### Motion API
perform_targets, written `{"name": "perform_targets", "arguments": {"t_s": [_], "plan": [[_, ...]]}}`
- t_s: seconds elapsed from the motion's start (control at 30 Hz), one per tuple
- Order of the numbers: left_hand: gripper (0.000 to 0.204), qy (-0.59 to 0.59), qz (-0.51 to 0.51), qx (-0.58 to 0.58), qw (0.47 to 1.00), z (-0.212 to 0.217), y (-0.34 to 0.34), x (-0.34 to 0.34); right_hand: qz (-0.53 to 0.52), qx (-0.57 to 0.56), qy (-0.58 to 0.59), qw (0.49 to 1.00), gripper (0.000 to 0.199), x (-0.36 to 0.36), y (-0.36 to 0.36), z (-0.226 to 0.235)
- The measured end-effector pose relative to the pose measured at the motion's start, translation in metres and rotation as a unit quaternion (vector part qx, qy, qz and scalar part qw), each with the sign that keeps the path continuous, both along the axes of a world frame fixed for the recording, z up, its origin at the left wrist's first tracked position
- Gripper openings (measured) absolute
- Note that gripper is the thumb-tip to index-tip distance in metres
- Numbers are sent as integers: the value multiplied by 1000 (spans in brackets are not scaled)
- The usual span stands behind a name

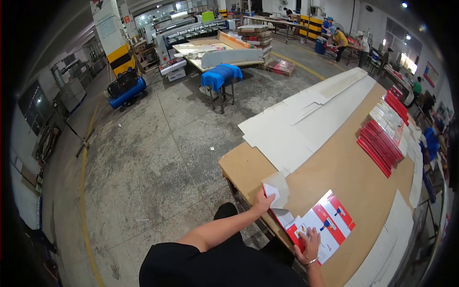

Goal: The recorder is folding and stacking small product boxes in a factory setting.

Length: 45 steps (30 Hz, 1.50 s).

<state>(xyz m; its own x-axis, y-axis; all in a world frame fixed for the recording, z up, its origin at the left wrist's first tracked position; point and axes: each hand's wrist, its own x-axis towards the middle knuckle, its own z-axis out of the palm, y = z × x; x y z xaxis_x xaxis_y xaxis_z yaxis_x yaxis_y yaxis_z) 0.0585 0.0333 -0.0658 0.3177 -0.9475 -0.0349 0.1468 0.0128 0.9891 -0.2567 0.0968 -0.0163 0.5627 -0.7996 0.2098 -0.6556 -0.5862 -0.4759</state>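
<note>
A printed red-and-white cardboard sheet lies at the near edge of the brown-topped table. Its left end rises in white folded flaps, with a grey gap beneath them. My left hand is closed round the outer edge of a white cardboard flap at the table's corner. Whether that flap belongs to the printed sheet, I cannot tell. Fingers spread, my right hand rests flat on the printed sheet and wears a bracelet at the wrist.
Long white cardboard sheets cover the table's far left side. Stacked red-and-white folded cartons stand at the far right, with more white sheets below them. A blue-draped stool and blue compressor stand on the floor. Several people work farther back.
</note>
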Motion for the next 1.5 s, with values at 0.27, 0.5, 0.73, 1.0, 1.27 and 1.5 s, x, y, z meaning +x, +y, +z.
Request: {"name": "perform_targets", "arguments": {"t_s": [0.27, 0.5, 0.73, 1.0, 1.27, 1.5], "plan": [[80, -565, -408, -201, 688, 36, -2, -10, 47, -46, 19, 998, 53, 3, -1, -9], [60, -652, -368, -194, 634, 43, 0, -18, 41, -40, 86, 995, 54, 8, -13, 2], [53, -686, -315, -147, 639, 49, 7, -34, 42, -28, 68, 996, 47, 7, -14, 8], [56, -715, -286, -106, 630, 17, 24, -62, 32, -41, 93, 994, 54, 6, 5, -16], [57, -707, -245, -105, 655, 34, -33, -97, 28, -25, 121, 992, 59, 1, -5, -21], [48, -628, -204, -176, 730, 21, -22, -56, -304, 38, 173, 936, 39, -167, -122, -48]]}}
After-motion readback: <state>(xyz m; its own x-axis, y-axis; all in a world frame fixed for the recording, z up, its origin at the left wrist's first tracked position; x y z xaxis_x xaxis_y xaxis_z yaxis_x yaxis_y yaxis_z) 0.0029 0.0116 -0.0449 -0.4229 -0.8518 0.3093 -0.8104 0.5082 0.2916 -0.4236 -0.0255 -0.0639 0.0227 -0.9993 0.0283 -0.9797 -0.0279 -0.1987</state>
